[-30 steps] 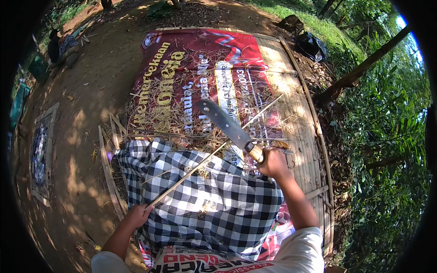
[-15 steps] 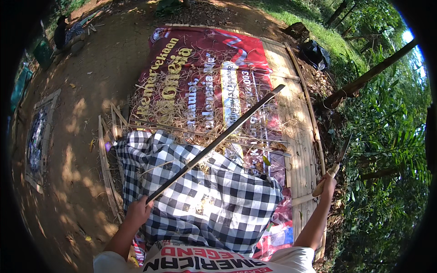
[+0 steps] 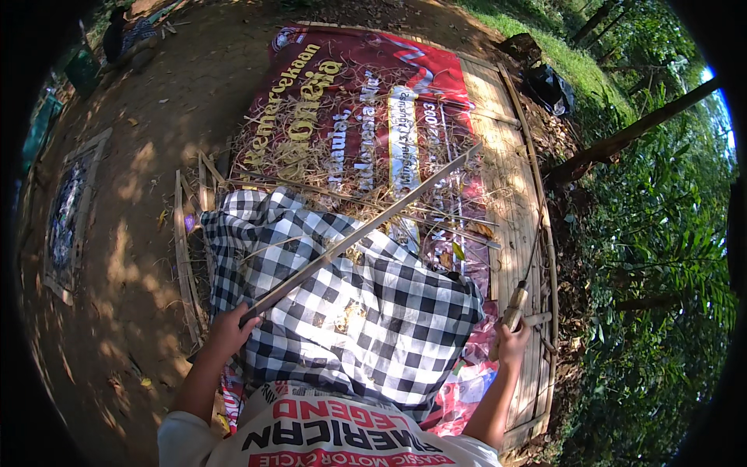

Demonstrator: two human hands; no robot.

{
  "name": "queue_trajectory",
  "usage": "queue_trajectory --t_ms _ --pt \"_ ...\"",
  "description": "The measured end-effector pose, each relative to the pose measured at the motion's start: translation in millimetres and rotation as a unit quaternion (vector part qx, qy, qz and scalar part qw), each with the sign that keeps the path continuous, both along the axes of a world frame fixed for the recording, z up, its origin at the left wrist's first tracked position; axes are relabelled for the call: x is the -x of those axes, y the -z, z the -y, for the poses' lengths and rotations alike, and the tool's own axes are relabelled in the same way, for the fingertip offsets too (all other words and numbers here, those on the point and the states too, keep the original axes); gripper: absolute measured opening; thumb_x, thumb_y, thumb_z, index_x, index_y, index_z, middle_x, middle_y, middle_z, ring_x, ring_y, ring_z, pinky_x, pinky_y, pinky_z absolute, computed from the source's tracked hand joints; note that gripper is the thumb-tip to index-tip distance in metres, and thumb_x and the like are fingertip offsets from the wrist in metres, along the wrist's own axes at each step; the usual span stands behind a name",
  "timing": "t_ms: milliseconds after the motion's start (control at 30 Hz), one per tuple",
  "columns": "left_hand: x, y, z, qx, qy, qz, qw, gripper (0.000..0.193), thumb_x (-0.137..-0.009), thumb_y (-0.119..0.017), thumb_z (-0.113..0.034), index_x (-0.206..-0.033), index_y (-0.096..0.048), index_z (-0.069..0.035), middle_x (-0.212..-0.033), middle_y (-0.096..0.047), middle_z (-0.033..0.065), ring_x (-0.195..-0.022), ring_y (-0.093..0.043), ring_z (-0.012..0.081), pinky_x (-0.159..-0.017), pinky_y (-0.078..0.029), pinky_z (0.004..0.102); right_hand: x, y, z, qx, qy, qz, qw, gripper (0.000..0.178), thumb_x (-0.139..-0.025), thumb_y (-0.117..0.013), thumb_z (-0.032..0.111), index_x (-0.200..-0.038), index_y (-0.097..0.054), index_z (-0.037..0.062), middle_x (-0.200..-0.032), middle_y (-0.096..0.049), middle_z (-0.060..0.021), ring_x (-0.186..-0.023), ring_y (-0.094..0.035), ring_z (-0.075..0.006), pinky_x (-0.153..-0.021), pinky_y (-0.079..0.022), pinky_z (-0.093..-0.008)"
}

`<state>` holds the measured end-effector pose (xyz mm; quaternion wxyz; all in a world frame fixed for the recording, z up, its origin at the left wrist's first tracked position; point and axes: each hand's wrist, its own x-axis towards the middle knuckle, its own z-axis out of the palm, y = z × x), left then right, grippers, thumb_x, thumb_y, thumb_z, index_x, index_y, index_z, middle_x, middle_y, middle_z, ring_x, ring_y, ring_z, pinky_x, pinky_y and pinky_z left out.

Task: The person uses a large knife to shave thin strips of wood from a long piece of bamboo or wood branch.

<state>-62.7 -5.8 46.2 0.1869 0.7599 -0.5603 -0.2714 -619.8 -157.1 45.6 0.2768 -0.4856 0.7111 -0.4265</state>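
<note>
A long flat bamboo strip (image 3: 354, 237) slants up and to the right across my lap. Its near end is gripped in my left hand (image 3: 227, 330), fingers wrapped round it. In my right hand (image 3: 510, 344) is a knife (image 3: 515, 305) by its pale wooden handle; its thin dark blade points up, away from me. The knife is apart from the strip, off to its right. A black-and-white checked cloth (image 3: 405, 311) covers my legs, under the strip.
A printed red banner (image 3: 373, 93), strewn with thin shavings, lies over a bamboo platform (image 3: 498, 124). Bamboo slats (image 3: 187, 265) stand at the left edge. A wooden pole (image 3: 630, 134) leans at the right by plants. Near the far right corner lies a black plastic bag (image 3: 549, 89).
My right hand with the knife has come inward to the left and a little lower. The strip has turned, showing a paler face. My left hand has shifted slightly left and up.
</note>
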Motion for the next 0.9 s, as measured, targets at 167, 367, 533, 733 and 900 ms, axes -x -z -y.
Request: queue_trajectory --t_ms 167,367,533,733,900 --pt "-6.2 -6.1 -8.1 -0.009 -0.003 -0.031 0.999 0.028 -0.089 -0.061 -0.026 -0.102 -0.056 -0.002 -0.079 -0.062 0.0241 -0.078 -0.060 0.0435 -0.063 -0.045 0.0473 -91.7 -66.9 19.0 0.010 -0.181 -0.186 0.966 0.043 -0.064 -0.065 0.010 -0.105 -0.057 -0.0033 -0.073 -0.060 -0.0215 -0.070 -0.064 -0.0355 -0.068 -0.049 -0.0381" --pt "-14.5 12.1 -17.2 -0.037 -0.001 -0.070 0.997 0.029 -0.092 -0.057 -0.028 -0.101 -0.059 -0.001 -0.076 -0.061 0.0235 -0.074 -0.060 0.0428 -0.063 -0.046 0.0456 -164.4 -57.4 16.6 -0.034 -0.359 -0.175 0.916 0.047 -0.064 -0.069 0.018 -0.105 -0.060 -0.0024 -0.080 -0.065 -0.0231 -0.076 -0.065 -0.0395 -0.070 -0.052 -0.0439" --pt "-2.0 6.8 -13.7 -0.047 -0.051 -0.037 0.997 0.032 -0.091 -0.059 -0.032 -0.084 -0.061 -0.001 -0.069 -0.060 0.0209 -0.069 -0.060 0.0409 -0.060 -0.045 0.0449 -212.9 -50.3 9.7 -0.001 -0.497 -0.218 0.840 0.052 -0.071 -0.078 0.040 -0.093 -0.062 -0.0047 -0.064 -0.058 -0.0213 -0.062 -0.059 -0.0395 -0.060 -0.048 -0.0424" --pt "6.7 24.9 -22.3 0.011 -0.028 0.111 0.993 0.029 -0.089 -0.061 -0.032 -0.081 -0.058 -0.004 -0.063 -0.058 0.0184 -0.060 -0.059 0.0378 -0.054 -0.045 0.0456 -213.4 -61.1 26.2 -0.071 -0.546 -0.229 0.803 0.058 -0.079 -0.067 0.050 -0.102 -0.061 -0.0025 -0.066 -0.060 -0.0238 -0.067 -0.062 -0.0418 -0.066 -0.050 -0.0467" --pt "4.4 25.7 -18.9 -0.014 -0.015 0.102 0.995 0.028 -0.088 -0.063 -0.029 -0.078 -0.055 -0.005 -0.062 -0.057 0.0175 -0.057 -0.059 0.0373 -0.051 -0.044 0.0448 -190.8 -57.3 42.4 -0.003 -0.566 -0.282 0.775 0.057 -0.074 -0.072 0.049 -0.099 -0.063 -0.0010 -0.073 -0.062 -0.0199 -0.070 -0.059 -0.0387 -0.067 -0.047 -0.0434"
